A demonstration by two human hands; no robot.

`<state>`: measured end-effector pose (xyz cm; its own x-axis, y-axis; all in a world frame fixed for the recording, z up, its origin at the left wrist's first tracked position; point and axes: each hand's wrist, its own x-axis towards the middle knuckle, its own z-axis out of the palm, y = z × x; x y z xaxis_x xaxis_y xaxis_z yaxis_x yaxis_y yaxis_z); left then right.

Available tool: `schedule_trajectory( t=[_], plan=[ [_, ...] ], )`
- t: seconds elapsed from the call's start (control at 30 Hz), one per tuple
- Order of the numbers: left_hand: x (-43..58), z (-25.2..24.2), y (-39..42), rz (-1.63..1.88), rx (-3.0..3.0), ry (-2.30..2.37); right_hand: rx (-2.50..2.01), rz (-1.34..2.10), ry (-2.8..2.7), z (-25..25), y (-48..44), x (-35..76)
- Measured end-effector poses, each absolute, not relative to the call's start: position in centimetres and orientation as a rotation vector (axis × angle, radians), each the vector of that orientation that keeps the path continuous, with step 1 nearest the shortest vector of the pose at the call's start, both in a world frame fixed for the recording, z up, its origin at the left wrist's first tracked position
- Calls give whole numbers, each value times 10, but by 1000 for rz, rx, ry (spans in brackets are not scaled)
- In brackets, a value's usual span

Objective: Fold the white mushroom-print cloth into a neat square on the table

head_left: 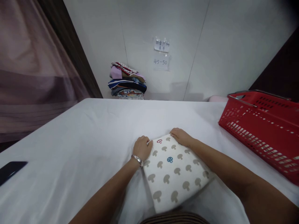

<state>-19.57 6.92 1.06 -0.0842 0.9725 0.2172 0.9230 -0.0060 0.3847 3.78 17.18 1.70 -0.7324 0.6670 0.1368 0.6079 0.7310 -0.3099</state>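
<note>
A folded white cloth (pixel 178 171) printed with grey mushrooms, plus one red and one blue, lies at the near edge of the white-covered table (pixel 112 124). My left hand (pixel 142 147), with a silver bracelet at the wrist, is closed on the cloth's far left corner. At the far right corner, my right hand (pixel 181 137) grips the edge, its fingers curled over the far side. Both thumbs are partly hidden. The cloth looks flat between my hands, its near edge by my striped clothing.
A red plastic basket (pixel 261 133) with a metal handle stands on the right. A dark phone-like object (pixel 11 171) lies at the left edge. Behind the table is a stack of folded cloths (pixel 128 82), with paper signs (pixel 161 62) on the wall. A pinkish curtain (pixel 35 71) hangs left.
</note>
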Motion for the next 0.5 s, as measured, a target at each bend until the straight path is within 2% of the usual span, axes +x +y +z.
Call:
schedule_trajectory(
  t=[0.13, 0.27, 0.4, 0.5],
  plan=[
    [-190, 26, 64, 589, 2074, 2159, -1048, 337, -2728, 14, 171, 36],
    [-167, 39, 50, 604, 2409, 1982, -1063, 312, -2742, 18, 172, 36],
    [-153, 25, 49, 268, 2415, 1830, -1109, 276, -2800, 26, 170, 33],
    [-156, 11, 56, 198, 2362, 1862, -1167, 125, -2752, 30, 155, 23]
  ],
)
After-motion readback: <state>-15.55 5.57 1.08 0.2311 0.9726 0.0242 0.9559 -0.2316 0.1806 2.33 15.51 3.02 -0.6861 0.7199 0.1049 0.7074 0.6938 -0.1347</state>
